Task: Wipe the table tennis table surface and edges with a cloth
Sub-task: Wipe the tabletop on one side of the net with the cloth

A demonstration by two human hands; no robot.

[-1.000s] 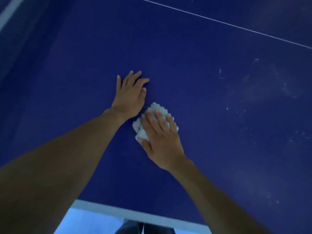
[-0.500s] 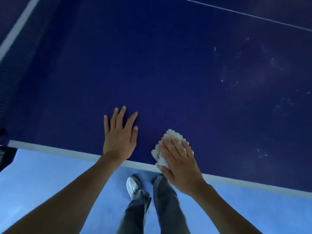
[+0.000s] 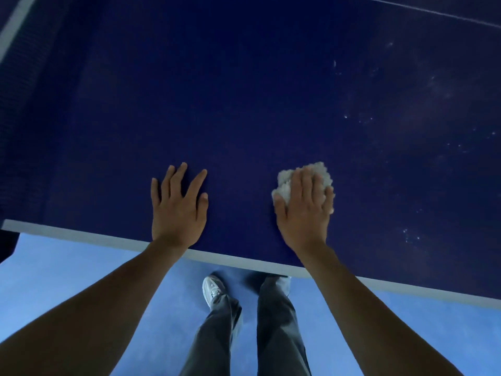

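the right hand (image 3: pixel 303 210) lies palm down on a bunched white cloth (image 3: pixel 286 183), its fingers stretched nearly straight across the top and pressing it to the dark blue worktop (image 3: pixel 244 104). the thumb rests along the cloth's left side. fluffy edges of the cloth show beyond the fingertips on the far side and past the little finger on the right. cloth and hand sit a little way in from the near edge, right of the middle of the view.

the left hand (image 3: pixel 177 210) is well apart to the left, flat on the bare worktop with its fingers spread wide and holding nothing. its wrist crosses the white edge band (image 3: pixel 81 233) that runs along the near side of the worktop. both forearms reach in from the bottom corners.

to the right of the cloth and farther off, pale specks and faint smears (image 3: pixel 360 120) dot the blue surface. a thin white line (image 3: pixel 433 12) crosses the far right corner. along the far left side runs a pale strip (image 3: pixel 16 25) with a darker, finely textured band beside it; what it is cannot be told.

below the near edge lies a light blue floor (image 3: pixel 67 267). the person's legs in dark trousers (image 3: pixel 276 321) stand there, with one white shoe (image 3: pixel 212 290) showing just under the worktop's edge.
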